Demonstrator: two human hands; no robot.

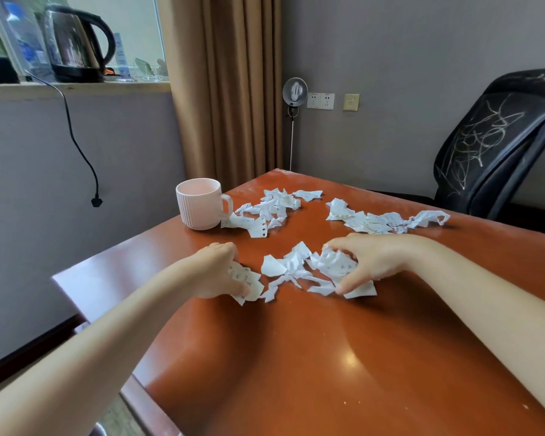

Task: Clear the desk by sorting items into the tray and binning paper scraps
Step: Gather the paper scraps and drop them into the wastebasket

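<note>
From the head view we've got both bare arms reaching across the orange-brown desk (328, 357). Our left hand (216, 269) is curled over, with fingers and thumb closed round a few written-on pieces at the left end of the near scraps (291, 269). Our right hand (368, 262) claws in from the right, its fingers bent over a crumpled wad at that patch's right end and its thumb tip down on a flat piece. Both hands have paper in their hold. Between the 2 hands, loose pieces lie flat on the desk.

Farther off we count 2 more patches. The far-left heap (272, 207) touches the foot of a pale pink mug (199, 204) by the desk's left edge. The far-right heap (378, 220) strings out toward a black office chair (497, 143). A kettle (76, 42) sits on the far-left windowsill.
</note>
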